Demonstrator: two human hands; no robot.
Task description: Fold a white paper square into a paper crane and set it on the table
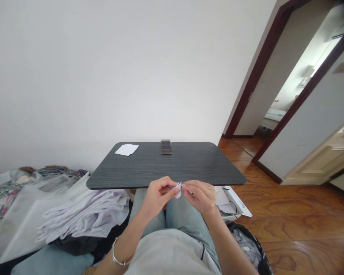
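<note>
Small creased white paper piece between both hands' fingertips

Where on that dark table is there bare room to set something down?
On the table, the near half and the right side beside the dark object are bare. White sheets take the far left corner. Crowded: the paper pile at the left knee.
</note>
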